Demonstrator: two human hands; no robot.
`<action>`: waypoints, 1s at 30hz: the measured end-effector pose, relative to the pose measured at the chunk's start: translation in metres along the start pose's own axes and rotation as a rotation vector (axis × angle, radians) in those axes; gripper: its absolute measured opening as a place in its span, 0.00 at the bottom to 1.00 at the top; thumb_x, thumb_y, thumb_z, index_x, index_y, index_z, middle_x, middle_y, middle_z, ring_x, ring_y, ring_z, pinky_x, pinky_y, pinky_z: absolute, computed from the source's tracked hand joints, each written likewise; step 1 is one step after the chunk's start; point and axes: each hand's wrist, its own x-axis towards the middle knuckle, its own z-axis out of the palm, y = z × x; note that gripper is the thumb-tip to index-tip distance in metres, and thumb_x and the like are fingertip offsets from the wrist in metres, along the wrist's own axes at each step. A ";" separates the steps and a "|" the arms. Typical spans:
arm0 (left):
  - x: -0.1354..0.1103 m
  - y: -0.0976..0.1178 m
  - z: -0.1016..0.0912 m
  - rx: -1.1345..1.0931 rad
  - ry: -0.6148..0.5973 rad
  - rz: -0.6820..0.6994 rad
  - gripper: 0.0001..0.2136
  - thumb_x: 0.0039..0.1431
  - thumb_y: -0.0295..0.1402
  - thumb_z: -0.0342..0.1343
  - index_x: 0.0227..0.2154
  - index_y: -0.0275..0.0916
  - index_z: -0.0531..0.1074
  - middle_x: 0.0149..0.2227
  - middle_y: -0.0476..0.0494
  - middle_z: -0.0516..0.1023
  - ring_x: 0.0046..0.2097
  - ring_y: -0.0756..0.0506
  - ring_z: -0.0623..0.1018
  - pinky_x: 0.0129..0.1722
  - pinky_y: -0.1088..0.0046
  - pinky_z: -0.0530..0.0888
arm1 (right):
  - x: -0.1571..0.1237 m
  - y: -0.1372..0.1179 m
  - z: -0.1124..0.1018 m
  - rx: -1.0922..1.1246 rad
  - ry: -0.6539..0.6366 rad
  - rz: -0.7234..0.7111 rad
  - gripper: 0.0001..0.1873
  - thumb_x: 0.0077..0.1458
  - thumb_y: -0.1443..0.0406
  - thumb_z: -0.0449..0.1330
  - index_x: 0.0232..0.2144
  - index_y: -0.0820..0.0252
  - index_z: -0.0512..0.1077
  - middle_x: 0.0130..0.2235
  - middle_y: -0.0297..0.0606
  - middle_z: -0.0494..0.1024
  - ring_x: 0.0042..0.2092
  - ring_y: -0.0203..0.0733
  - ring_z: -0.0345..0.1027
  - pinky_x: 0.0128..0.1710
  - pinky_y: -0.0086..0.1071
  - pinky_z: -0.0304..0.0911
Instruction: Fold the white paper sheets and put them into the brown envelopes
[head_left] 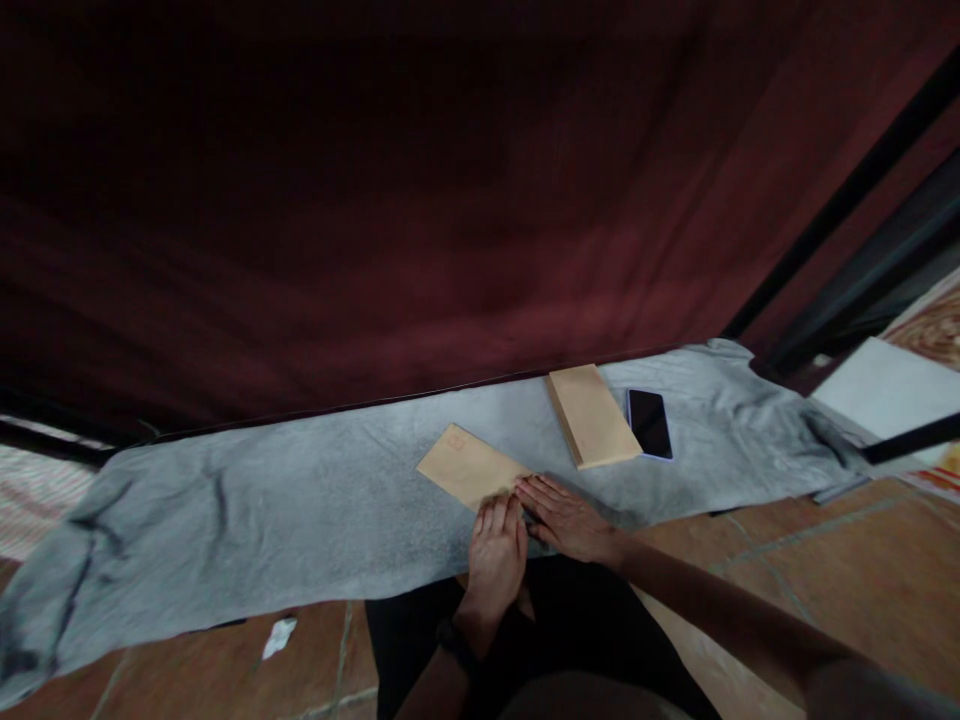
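A tan paper envelope [469,466] lies at a slant on the grey cloth, with a small reddish mark near its far left corner. My left hand [497,550], with a dark band at the wrist, rests its fingers flat on the envelope's near end. Close beside it, my right hand [566,518] reaches in from the right, its fingers extended and lying on the envelope's near right corner. Both hands cover that end, so its edge is hidden. To the right is a thick stack of similar tan envelopes [596,415], apart from my hands.
A dark-screened phone [650,424] lies right of the stack. The grey cloth [262,500] covers a long narrow surface against a dark red curtain [450,250]. A white scrap [280,637] is on the tiled floor. Dark bars [847,195] stand at right.
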 end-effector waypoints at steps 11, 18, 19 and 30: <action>0.067 -0.019 0.033 -0.037 -0.079 0.155 0.26 0.74 0.37 0.39 0.71 0.37 0.51 0.71 0.41 0.60 0.72 0.45 0.57 0.70 0.58 0.59 | -0.001 0.000 0.009 -0.007 0.035 0.013 0.30 0.67 0.56 0.57 0.66 0.64 0.64 0.63 0.51 0.71 0.68 0.51 0.60 0.69 0.51 0.55; 0.081 -0.064 0.039 0.027 -0.085 0.011 0.27 0.73 0.37 0.38 0.71 0.32 0.51 0.71 0.36 0.57 0.73 0.42 0.56 0.71 0.57 0.56 | 0.002 -0.002 -0.002 -0.025 -0.045 0.036 0.35 0.68 0.56 0.56 0.71 0.63 0.54 0.70 0.47 0.60 0.71 0.50 0.52 0.71 0.49 0.49; 0.082 -0.070 0.038 0.040 -0.095 -0.018 0.28 0.73 0.37 0.38 0.71 0.31 0.52 0.71 0.35 0.58 0.73 0.42 0.55 0.71 0.57 0.56 | 0.002 -0.002 -0.003 -0.022 -0.052 0.034 0.36 0.68 0.57 0.56 0.71 0.62 0.53 0.71 0.46 0.59 0.71 0.50 0.51 0.71 0.49 0.48; 0.090 -0.135 0.018 0.123 -0.124 -0.255 0.29 0.72 0.38 0.33 0.70 0.28 0.53 0.71 0.34 0.56 0.73 0.38 0.56 0.71 0.55 0.53 | 0.002 -0.002 -0.006 -0.008 -0.053 0.044 0.35 0.67 0.58 0.58 0.71 0.58 0.53 0.72 0.43 0.56 0.72 0.52 0.48 0.72 0.51 0.45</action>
